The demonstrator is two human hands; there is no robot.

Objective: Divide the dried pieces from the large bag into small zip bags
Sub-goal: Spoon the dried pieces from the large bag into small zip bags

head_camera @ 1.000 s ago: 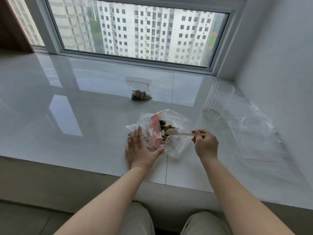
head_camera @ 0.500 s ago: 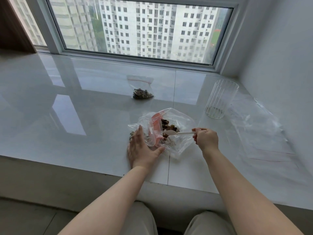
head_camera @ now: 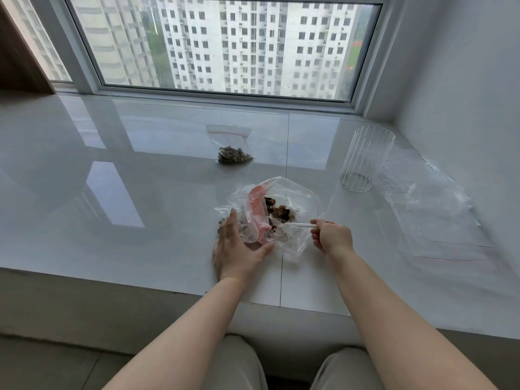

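Right hand (head_camera: pixel 333 237) has its fingers (head_camera: pixel 317 224) curled tight round the white handle of a little spoon (head_camera: pixel 295 226), whose bowl end pokes into the open mouth of the big bag (head_camera: pixel 292 192). Left hand (head_camera: pixel 239 247) is flat on the worktop (head_camera: pixel 112 215), fingers straight and together, thumb out to the side, pressing on a small bag (head_camera: pixel 250 220) with a red strip that sits against the big bag's mouth. Just past the spoon there's a clump of brown dried pieces (head_camera: pixel 280 211) inside the big bag. Further out beyond both hands, a filled small bag (head_camera: pixel 233 153) lies on its own with its zip end pointing at the window. Off to the right of the right hand stands a clear ribbed glass (head_camera: pixel 365 161), and next to that some flat empty bags (head_camera: pixel 433 215) by the wall.
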